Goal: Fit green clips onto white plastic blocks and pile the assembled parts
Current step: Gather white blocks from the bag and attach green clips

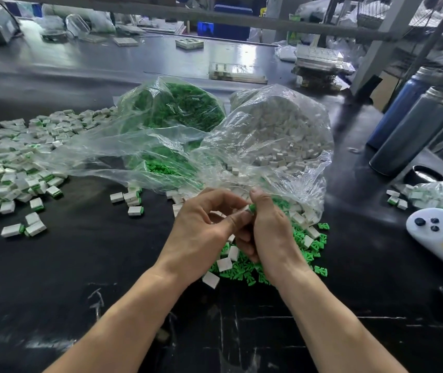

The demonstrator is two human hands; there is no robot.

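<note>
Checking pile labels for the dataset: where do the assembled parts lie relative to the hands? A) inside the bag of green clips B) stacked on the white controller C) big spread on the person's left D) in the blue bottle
C: the assembled parts, white with green edges, spread over the black table left of both hands, left and right.

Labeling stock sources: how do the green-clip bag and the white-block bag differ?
The green-clip bag sits farther back and left, looks lower and rounder; the white-block bag is nearer, right, and heaped taller. The white-block bag's mouth reaches toward the hands; the green-clip bag's film spreads leftward. Both are clear plastic, open, spilling parts on the black table.
</note>
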